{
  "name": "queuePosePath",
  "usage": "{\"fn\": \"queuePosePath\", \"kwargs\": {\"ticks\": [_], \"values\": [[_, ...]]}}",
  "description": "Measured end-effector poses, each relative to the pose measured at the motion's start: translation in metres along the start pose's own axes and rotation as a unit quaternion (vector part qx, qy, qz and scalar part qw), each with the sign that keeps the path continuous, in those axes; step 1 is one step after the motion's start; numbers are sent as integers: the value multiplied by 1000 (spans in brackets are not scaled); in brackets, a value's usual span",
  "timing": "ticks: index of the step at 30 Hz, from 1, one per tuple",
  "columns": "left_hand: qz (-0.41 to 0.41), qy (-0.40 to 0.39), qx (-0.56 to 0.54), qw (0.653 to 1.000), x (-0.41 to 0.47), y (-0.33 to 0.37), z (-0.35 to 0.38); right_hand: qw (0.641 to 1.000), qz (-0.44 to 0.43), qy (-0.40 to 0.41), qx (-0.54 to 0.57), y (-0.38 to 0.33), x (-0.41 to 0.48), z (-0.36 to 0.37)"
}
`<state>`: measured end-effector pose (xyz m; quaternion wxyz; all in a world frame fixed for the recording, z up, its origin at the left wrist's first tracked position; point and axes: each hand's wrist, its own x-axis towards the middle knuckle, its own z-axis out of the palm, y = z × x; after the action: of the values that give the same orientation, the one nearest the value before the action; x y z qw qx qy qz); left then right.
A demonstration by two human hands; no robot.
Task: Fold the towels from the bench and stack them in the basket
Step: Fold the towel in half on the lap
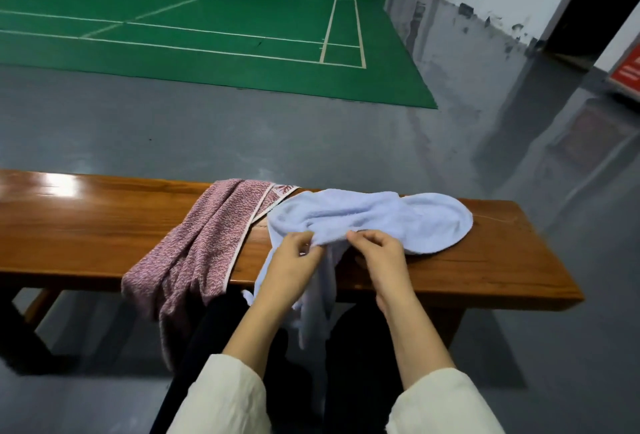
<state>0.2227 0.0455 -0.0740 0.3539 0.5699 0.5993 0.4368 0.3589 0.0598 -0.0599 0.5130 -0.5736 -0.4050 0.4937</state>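
Observation:
A light blue towel (381, 222) lies crumpled on the wooden bench (86, 225), with part of it hanging over the near edge. My left hand (294, 260) pinches a bunched fold of the blue towel near the bench's front edge. Just to the right, my right hand (377, 253) pinches the same fold with curled fingers. A pink patterned towel (207, 236) with a white border lies across the bench to the left and droops over the front edge. No basket is in view.
The bench stands on a grey floor (242, 128). Beyond it lies a green court mat (207, 18) with white lines. A white wall and a dark doorway (595, 0) are at the far right. My dark trousers show below the bench.

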Motion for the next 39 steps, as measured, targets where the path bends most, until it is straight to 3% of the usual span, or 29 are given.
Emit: {"fn": "queuePosePath", "kwargs": {"ticks": [2,3,5,7,13,18,22,25,34,36,39], "values": [[9,-14,5,1000,4,6,-9,988,-121,35,-84,-4,4,-4],[17,-16,3,1000,5,11,-12,980,-169,2,-102,-7,4,-2],[22,-11,-12,1000,8,20,-18,970,-178,-131,-103,-11,2,7],[31,-3,-13,999,11,25,-25,963,-155,-193,-102,-13,1,18],[102,9,152,983,19,16,-59,975,-173,-90,-104,-9,8,19],[53,-44,-58,996,17,15,-77,972,-174,-88,-133,-13,8,19],[71,-78,-11,994,16,18,-81,976,-169,-73,-117,-13,11,22],[49,-46,103,992,22,10,-94,977,-170,-38,-126,-13,14,18],[2,9,213,977,17,-16,-122,977,-148,30,-152,-3,17,9],[3,17,203,979,16,-22,-124,975,-148,40,-162,-2,17,6],[5,65,98,993,18,-30,-124,975,-141,43,-169,-1,20,3]]}}
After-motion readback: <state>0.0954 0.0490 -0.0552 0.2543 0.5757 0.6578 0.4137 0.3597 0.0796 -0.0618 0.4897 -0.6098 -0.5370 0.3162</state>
